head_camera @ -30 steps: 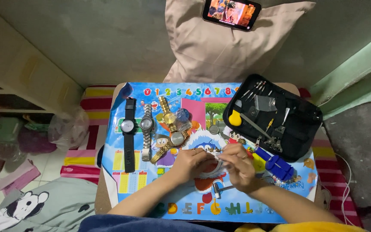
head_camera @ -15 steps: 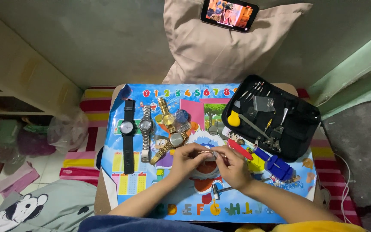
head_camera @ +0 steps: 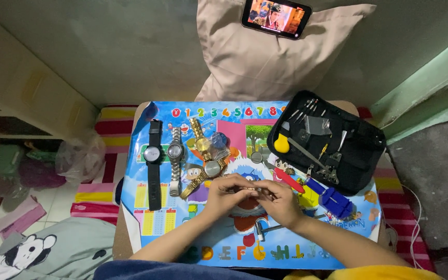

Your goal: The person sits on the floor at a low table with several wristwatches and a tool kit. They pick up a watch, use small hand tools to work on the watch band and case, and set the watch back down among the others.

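both hands meet over the middle of the colourful children's mat [head_camera: 156, 207]. the left hand [head_camera: 227, 194] comes in from the lower left, its forearm lying across the mat, knuckles up and fingers curled inward. the right hand [head_camera: 280, 202] comes from the lower right in the same way. the fingertips of the two hands are pinched together on a thin metal watch strap [head_camera: 250, 190], which lies level between them, just above the mat. only a short piece of the strap shows between the fingers; its ends are covered by the hands, so i cannot tell how long it is or if a watch is joined to it.

to the left of the hands lie a black watch [head_camera: 153, 161], a silver watch [head_camera: 175, 158] and a gold watch [head_camera: 201, 141], side by side. a fourth watch [head_camera: 209, 171] lies partly under the left hand. below the right hand a small hammer [head_camera: 265, 228] rests on the mat, its handle partly hidden by the wrist. to the right are a red-handled tool [head_camera: 289, 180], a blue strap tool [head_camera: 334, 198] and an open black tool case [head_camera: 327, 140] with small tools that are hard to make out. a pillow [head_camera: 265, 57] carries a phone [head_camera: 276, 17] at the top. the elbows are cut off by the lower edge.
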